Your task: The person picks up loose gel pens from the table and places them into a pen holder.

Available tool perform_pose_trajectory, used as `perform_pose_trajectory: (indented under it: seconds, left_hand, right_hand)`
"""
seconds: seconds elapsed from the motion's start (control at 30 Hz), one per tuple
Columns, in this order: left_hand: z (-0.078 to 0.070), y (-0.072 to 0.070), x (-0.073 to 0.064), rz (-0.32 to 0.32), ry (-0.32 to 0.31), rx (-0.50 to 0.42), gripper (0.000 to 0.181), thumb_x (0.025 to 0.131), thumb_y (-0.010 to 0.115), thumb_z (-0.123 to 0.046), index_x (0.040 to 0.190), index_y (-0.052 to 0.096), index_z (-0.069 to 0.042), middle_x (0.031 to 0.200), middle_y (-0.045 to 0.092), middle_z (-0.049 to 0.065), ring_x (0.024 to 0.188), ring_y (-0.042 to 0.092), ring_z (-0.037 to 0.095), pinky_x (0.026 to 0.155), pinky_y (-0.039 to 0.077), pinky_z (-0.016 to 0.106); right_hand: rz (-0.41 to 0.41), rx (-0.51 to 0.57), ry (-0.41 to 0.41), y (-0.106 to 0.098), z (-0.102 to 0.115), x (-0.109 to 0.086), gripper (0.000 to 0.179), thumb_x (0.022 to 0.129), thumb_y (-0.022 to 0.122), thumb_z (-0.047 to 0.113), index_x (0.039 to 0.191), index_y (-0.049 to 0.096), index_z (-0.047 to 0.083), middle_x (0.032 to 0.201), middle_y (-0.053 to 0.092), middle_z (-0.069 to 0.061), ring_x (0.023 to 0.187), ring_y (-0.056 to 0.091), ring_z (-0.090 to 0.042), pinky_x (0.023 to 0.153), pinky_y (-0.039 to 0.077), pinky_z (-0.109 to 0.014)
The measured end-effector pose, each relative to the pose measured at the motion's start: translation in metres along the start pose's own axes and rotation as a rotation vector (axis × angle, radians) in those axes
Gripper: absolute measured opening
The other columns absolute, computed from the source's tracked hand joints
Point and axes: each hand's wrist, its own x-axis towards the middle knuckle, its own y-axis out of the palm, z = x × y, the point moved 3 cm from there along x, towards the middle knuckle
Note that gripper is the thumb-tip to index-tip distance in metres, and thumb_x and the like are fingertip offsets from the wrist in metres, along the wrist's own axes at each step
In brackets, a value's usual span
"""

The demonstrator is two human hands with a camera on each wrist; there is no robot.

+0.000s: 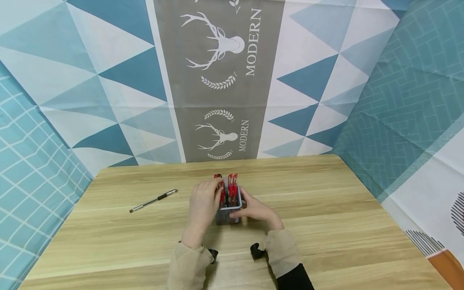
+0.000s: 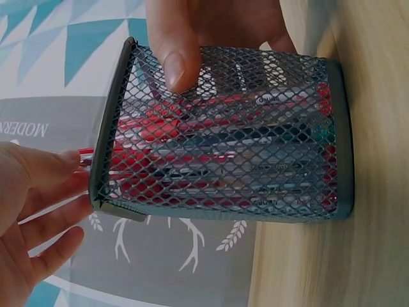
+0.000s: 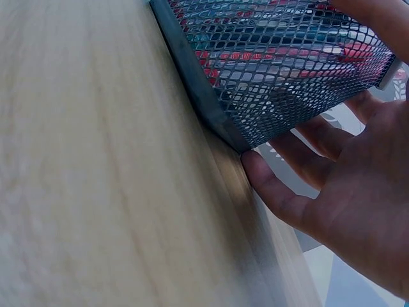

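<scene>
A dark mesh pen holder (image 1: 227, 218) stands upright on the table, with several red-capped pens (image 1: 233, 188) and a dark green one visible through its mesh. My right hand (image 1: 256, 209) grips the holder from the right side, thumb across the near face and fingers around the side, as the right wrist view shows on the mesh holder (image 3: 281, 89). At the rim, my left hand (image 1: 204, 200) pinches the top of a red pen between thumb and finger. In the left wrist view that pen's end (image 2: 85, 153) pokes out past the rim; the pinching fingertips partly cover it.
A clear pen with a black grip (image 1: 154, 201) lies slantwise on the wooden table (image 1: 326, 225), left of the holder. Patterned cloth (image 1: 221, 92) hangs behind the table's back edge. Black straps (image 1: 256, 251) stick out near both cuffs.
</scene>
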Motion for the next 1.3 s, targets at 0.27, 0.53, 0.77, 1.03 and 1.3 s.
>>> perform_pose_trajectory:
  seconds: [0.27, 0.53, 0.77, 1.03, 1.3]
  left_hand:
    - [0.000, 0.002, 0.000, 0.024, 0.036, 0.011, 0.029, 0.079, 0.069, -0.009, 0.107, 0.064, -0.009, 0.088, 0.061, 0.006, 0.069, 0.057, 0.021, 0.062, 0.047, 0.035]
    - [0.004, 0.006, -0.002, 0.095, -0.015, 0.025, 0.038, 0.081, 0.067, -0.013, 0.118, 0.059, -0.009, 0.081, 0.056, 0.005, 0.055, 0.044, 0.017, 0.053, 0.040, 0.032]
    - [0.005, 0.010, -0.005, 0.193, -0.075, 0.031, 0.050, 0.083, 0.064, -0.018, 0.131, 0.049, -0.013, 0.096, 0.063, 0.013, 0.065, 0.059, 0.027, 0.063, 0.049, 0.042]
    - [0.005, 0.014, -0.006, 0.183, -0.053, 0.043, 0.056, 0.083, 0.064, -0.015, 0.135, 0.044, -0.011, 0.089, 0.062, 0.012, 0.064, 0.057, 0.026, 0.061, 0.048, 0.040]
    - [0.007, 0.014, -0.004, 0.135, -0.073, -0.026, 0.061, 0.083, 0.064, -0.010, 0.137, 0.037, -0.005, 0.105, 0.064, 0.016, 0.081, 0.063, 0.030, 0.071, 0.052, 0.041]
  right_hand:
    - [-0.001, -0.003, 0.001, 0.000, -0.001, 0.000, 0.096, 0.076, 0.073, 0.014, 0.147, 0.008, 0.019, 0.145, 0.029, -0.011, 0.127, 0.035, -0.028, 0.104, 0.031, -0.042]
    - [-0.009, -0.002, 0.006, 0.000, -0.001, 0.000, 0.098, 0.076, 0.073, 0.014, 0.147, 0.006, 0.019, 0.147, 0.025, -0.011, 0.128, 0.035, -0.030, 0.105, 0.029, -0.044]
    - [0.000, -0.023, -0.003, -0.001, 0.000, -0.001, 0.097, 0.076, 0.073, 0.014, 0.147, 0.006, 0.019, 0.148, 0.023, -0.011, 0.131, 0.030, -0.028, 0.107, 0.026, -0.045]
    - [-0.002, -0.023, -0.012, -0.001, 0.000, 0.000, 0.099, 0.077, 0.073, 0.014, 0.147, 0.003, 0.019, 0.149, 0.020, -0.011, 0.132, 0.027, -0.028, 0.108, 0.024, -0.045]
    - [-0.004, -0.029, -0.011, -0.001, 0.000, 0.001, 0.096, 0.076, 0.073, 0.014, 0.147, 0.008, 0.016, 0.146, 0.026, -0.013, 0.129, 0.032, -0.030, 0.106, 0.026, -0.046]
